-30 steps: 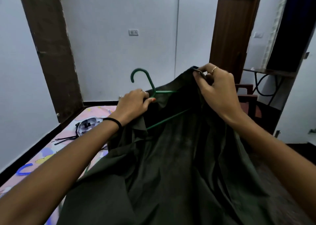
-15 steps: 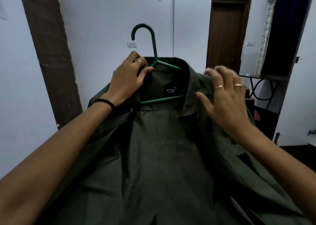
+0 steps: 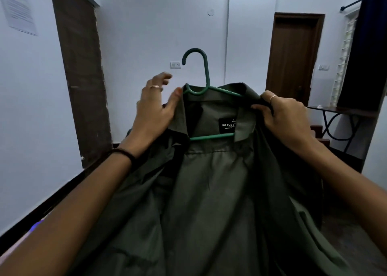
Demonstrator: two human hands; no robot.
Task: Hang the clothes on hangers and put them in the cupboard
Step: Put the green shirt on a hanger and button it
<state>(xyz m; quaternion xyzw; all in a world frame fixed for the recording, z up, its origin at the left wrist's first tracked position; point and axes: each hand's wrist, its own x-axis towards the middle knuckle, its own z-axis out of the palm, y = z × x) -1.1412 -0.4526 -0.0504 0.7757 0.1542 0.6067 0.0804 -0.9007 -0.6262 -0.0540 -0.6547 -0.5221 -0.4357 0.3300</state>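
A dark olive shirt (image 3: 209, 181) hangs spread in front of me on a green plastic hanger (image 3: 206, 72). The hook stands upright above the collar and the lower bar crosses under the black neck label (image 3: 227, 125). My left hand (image 3: 154, 108) is at the shirt's left shoulder; its thumb touches the collar edge beside the hanger's neck and its fingers are lifted and spread, blurred. My right hand (image 3: 287, 116) pinches the right side of the collar over the hanger's arm. The hanger's ends are hidden inside the shirt.
A brown door (image 3: 293, 55) is straight ahead on the right. Beside it are a dark curtain (image 3: 364, 45) and a small black-legged table (image 3: 343, 110). A dark brown wall panel (image 3: 81, 76) stands at left. A bed edge (image 3: 31, 231) shows at bottom left.
My right hand went from resting open on the shoulder to pinching the collar. My left fingers came off the hanger's neck. The shirt and hanger sit lower in view.
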